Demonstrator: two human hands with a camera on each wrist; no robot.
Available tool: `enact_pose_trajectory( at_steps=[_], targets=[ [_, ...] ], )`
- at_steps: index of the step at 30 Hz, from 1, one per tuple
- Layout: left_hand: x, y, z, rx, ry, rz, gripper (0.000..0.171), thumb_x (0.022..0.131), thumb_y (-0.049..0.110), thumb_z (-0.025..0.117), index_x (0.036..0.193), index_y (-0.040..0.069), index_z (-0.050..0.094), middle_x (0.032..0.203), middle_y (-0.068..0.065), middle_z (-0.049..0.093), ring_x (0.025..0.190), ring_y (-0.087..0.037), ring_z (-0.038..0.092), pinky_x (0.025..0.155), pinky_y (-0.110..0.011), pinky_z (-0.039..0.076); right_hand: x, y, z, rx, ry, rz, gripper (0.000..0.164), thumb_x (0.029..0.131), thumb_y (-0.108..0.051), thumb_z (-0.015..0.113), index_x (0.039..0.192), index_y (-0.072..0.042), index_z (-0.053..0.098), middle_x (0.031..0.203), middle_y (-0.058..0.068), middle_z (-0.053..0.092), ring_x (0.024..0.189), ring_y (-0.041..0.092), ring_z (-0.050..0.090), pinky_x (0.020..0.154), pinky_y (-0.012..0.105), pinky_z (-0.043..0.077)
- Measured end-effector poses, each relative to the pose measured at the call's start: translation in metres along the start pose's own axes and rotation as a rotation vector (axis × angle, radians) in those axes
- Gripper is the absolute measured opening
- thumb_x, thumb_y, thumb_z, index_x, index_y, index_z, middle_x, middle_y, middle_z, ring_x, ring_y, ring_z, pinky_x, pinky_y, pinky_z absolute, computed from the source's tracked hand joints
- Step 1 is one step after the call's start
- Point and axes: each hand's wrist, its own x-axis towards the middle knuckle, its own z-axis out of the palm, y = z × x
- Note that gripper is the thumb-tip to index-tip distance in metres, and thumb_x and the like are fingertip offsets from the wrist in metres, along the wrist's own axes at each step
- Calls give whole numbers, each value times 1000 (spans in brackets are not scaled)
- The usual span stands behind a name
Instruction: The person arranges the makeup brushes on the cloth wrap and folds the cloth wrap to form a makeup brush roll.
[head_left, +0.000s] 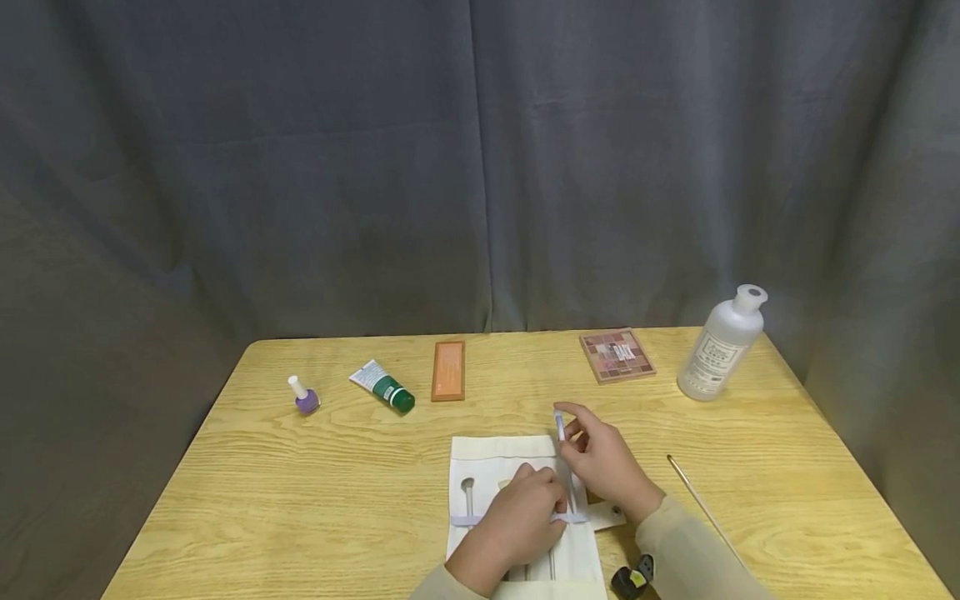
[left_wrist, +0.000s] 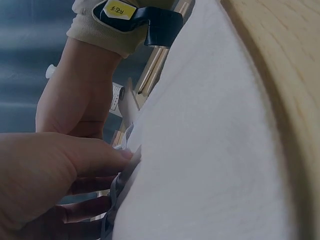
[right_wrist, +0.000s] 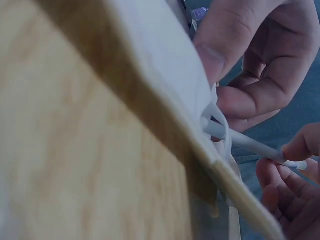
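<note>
Pinching a slim pale stick (head_left: 559,425), the right hand (head_left: 602,462) holds it through the lavender band (head_left: 577,518) on a cloth roll (head_left: 580,557); the left hand (head_left: 527,515) pinches that band. If released early, it might snag.

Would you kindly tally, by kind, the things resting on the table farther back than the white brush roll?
Bottles: 2 (small purple bottle, large translucent bottle)
Tubes: 1 (green-and-white tube)
Flat cases: 2 (orange case, pinkish-brown case)
Total: 5
</note>
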Motion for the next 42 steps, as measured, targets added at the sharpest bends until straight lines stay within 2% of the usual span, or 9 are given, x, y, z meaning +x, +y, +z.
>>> enact_pose_trajectory(
  at_steps=[6,8,22,28,32,42],
  targets=[
    [0,0,1,4,-1,2,11,86,24,80,84,21,69,91,12,56,82,-8,41,69,-18,40,0,-3,-1,25,86,43,53,93,-2,65,143,-14,51,100,8,66,70,14,56,52,26,47],
    [0,0,1,7,1,3,11,85,24,80,85,20,70,91,12,57,82,-8,41,69,-18,41,1,-4,-1,32,89,52,54,93,-2,66,144,-15,50,102,9,66,70,14,56,52,26,47],
    [-1,-1,1,-35,-2,-14,17,83,22,80,79,21,64,88,12,52,83,-9,40,68,-18,40,-4,-6,2,54,-66,106,53,92,0,65,143,-8,51,89,4,61,65,14,58,51,26,47],
    [0,-2,1,-46,-6,-17,16,83,21,80,79,21,64,91,12,53,83,-8,40,69,-18,40,-3,-9,2,23,-95,118,53,91,1,65,141,-7,52,86,2,59,67,14,56,49,26,46],
    [0,-2,0,-53,2,-13,16,81,20,81,78,20,65,94,11,56,83,-8,40,69,-18,40,-4,-10,2,-4,-136,146,51,90,0,66,140,-6,53,84,2,59,61,14,54,44,25,45],
    [1,-2,-1,-77,-12,-32,17,82,21,83,78,21,66,94,12,56,85,-8,41,70,-19,41,-9,-8,2,-13,-206,186,38,94,-4,65,131,-6,59,76,1,61,54,14,53,44,27,42]
  ],
)
